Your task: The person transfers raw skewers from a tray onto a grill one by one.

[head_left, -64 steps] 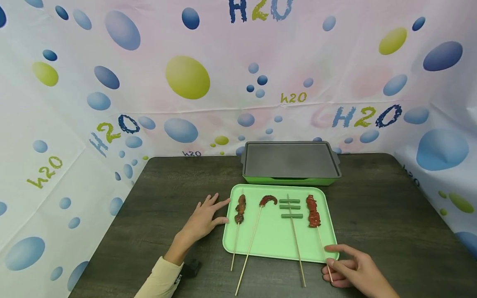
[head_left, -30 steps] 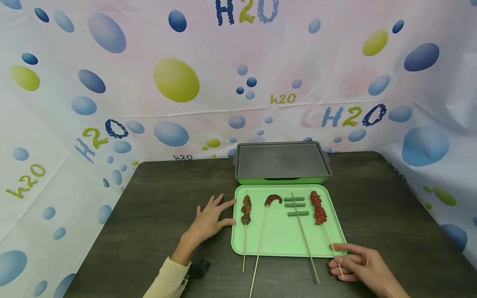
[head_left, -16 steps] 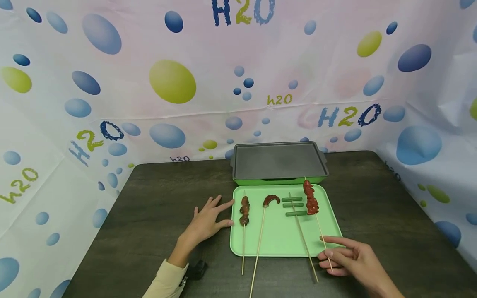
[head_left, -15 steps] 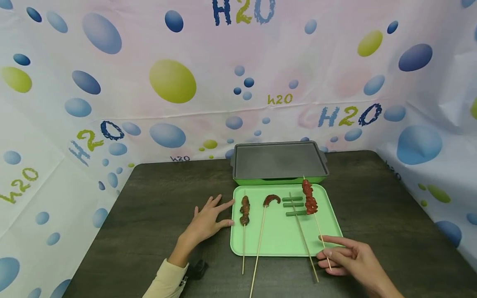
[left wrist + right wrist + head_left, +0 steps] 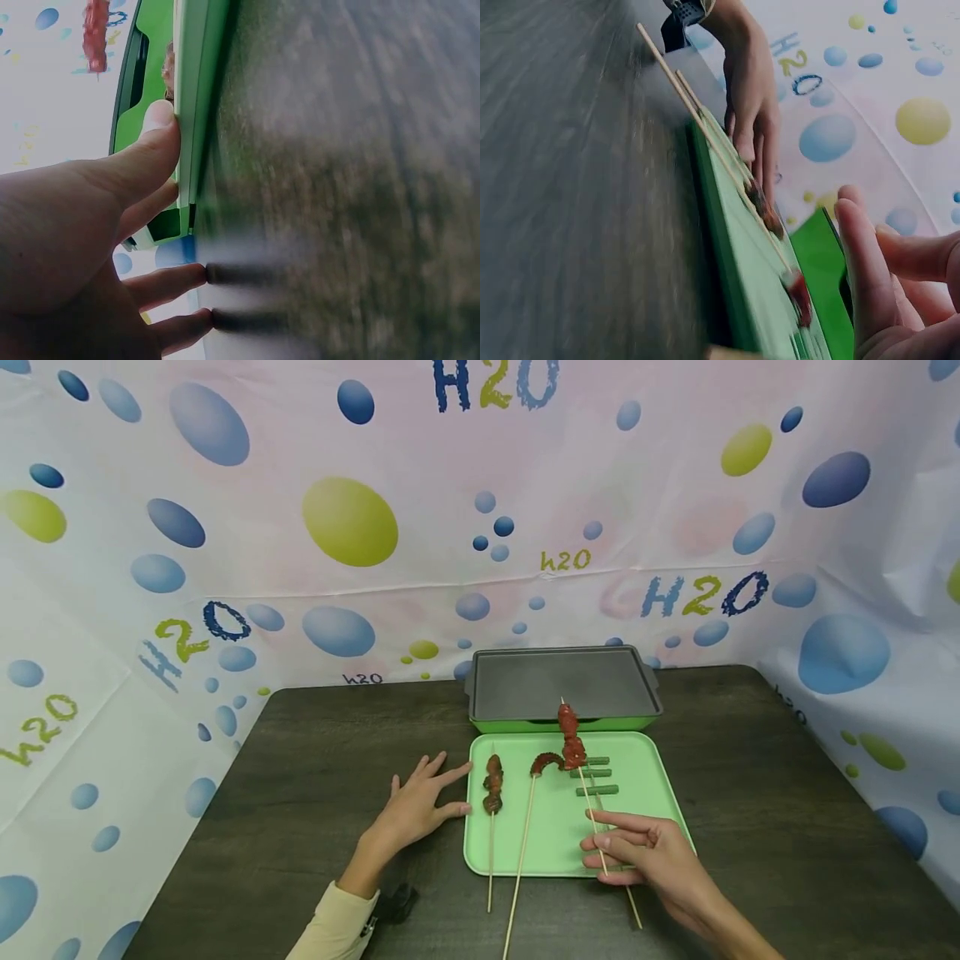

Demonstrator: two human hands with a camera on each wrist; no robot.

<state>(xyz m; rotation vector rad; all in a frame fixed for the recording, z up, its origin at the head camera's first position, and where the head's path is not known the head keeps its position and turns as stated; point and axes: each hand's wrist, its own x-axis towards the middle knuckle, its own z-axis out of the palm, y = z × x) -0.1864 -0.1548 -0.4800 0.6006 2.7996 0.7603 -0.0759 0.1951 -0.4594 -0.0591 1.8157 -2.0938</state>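
Observation:
In the head view my right hand (image 5: 648,856) pinches the wooden stick of a red meat skewer (image 5: 572,739), raised above the light green tray (image 5: 555,843). Its meat overlaps the far tray edge in view and partly covers a skewer of green bean pieces (image 5: 597,791). My left hand (image 5: 408,814) is spread at the tray's left edge, thumb and forefinger touching the rim. On the tray also lie a curled dark red tentacle skewer (image 5: 545,763) and a brown meat skewer (image 5: 492,783). The left wrist view shows the red meat skewer (image 5: 95,37) in the air.
Behind the tray stands a grill with a flat grey plate (image 5: 562,685) and green base. Several skewer sticks stick out over the tray's near edge. A patterned curtain (image 5: 450,527) rises behind the dark wooden table (image 5: 337,727).
My right hand has lifted the red meat skewer from the tray's right side and carried it left, over the bean skewer. The left hand stays at the tray's edge.

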